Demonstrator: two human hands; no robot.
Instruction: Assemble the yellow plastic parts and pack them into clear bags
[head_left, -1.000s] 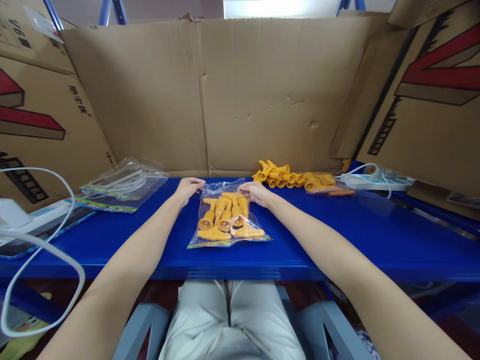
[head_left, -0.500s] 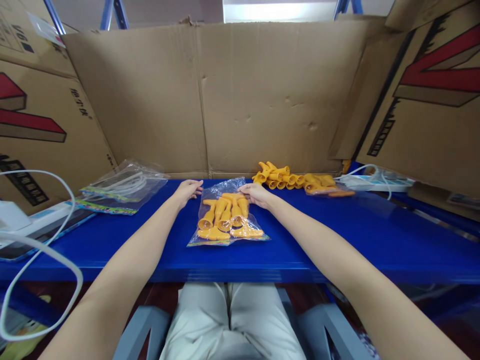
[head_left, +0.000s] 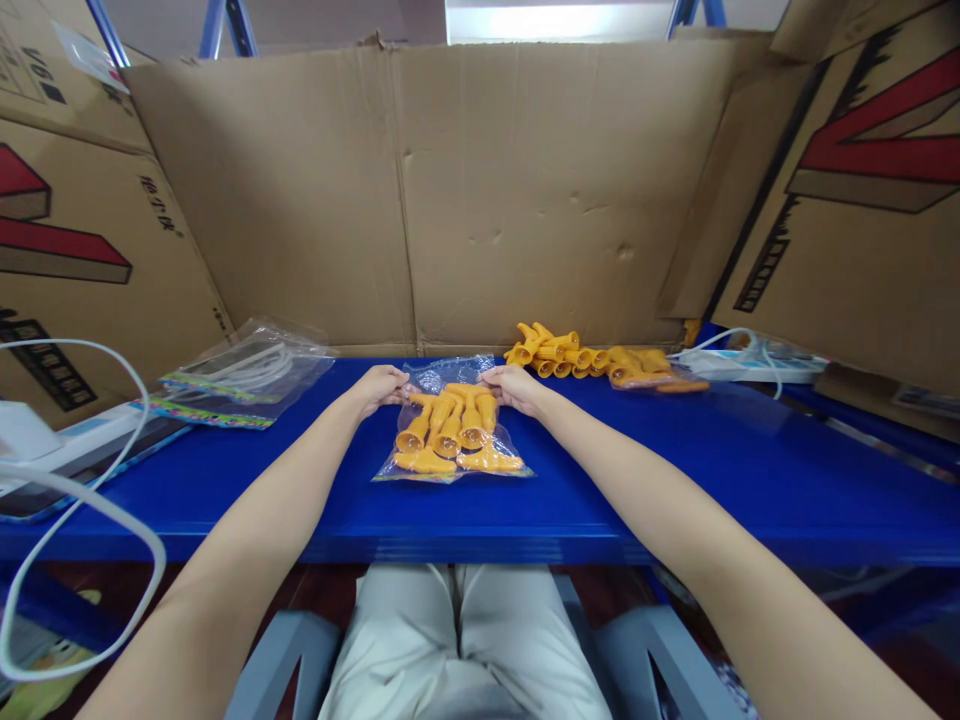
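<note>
A clear plastic bag (head_left: 442,374) lies on the blue table (head_left: 675,470) in front of me, its far edge pointing away and a coloured strip along the near edge. Inside it are several orange plastic pieces (head_left: 448,428), flared like small horns, with flatter T-shaped ones at the near end. My left hand (head_left: 382,387) pinches the bag's far left corner between thumb and fingers. At the far right corner, my right hand (head_left: 510,387) grips the film the same way.
More loose orange pieces (head_left: 559,352) are piled at the back, beside another filled bag (head_left: 652,370). Flat clear bags (head_left: 247,375) lie at left, near a white cable (head_left: 154,540). Cardboard walls (head_left: 540,200) enclose the back and sides. A white power strip (head_left: 757,366) sits at right.
My left hand has moved right and closed on the bag's far left corner. The bag has shifted slightly away from me; my right hand keeps its hold.
</note>
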